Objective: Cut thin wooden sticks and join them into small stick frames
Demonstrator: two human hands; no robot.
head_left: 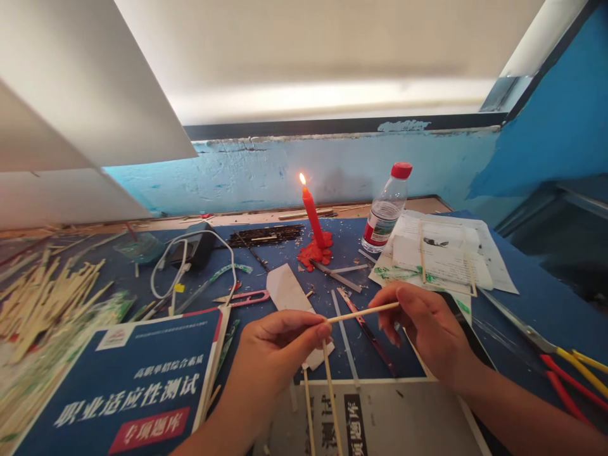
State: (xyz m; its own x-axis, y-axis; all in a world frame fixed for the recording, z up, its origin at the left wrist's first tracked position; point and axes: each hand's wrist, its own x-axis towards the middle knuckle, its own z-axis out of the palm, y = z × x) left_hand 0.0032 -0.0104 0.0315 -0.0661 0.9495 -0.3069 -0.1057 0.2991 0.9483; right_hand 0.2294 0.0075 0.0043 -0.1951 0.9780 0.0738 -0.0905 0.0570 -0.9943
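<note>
My left hand (285, 345) pinches the near end of a thin wooden stick (363, 313), where it meets another wooden stick (332, 399) running down toward me. At the far end of the first stick, my right hand (427, 323) grips it between thumb and fingers. A third wooden stick (308, 411) hangs or lies beside the second, over a grey book (408, 411). Whether the sticks are joined at my left fingertips is hidden. Beyond my hands a lit red candle (313, 218) stands in a lump of red wax (316, 252).
A capped plastic bottle (386, 209) stands right of the candle, by papers (446, 244). Scissors (546, 345) lie at right. Pink thread snips (244, 297), a cutter knife (365, 329) and glue sticks (346, 335) lie midway. At left are a blue book (118, 380) and many wooden sticks (47, 297).
</note>
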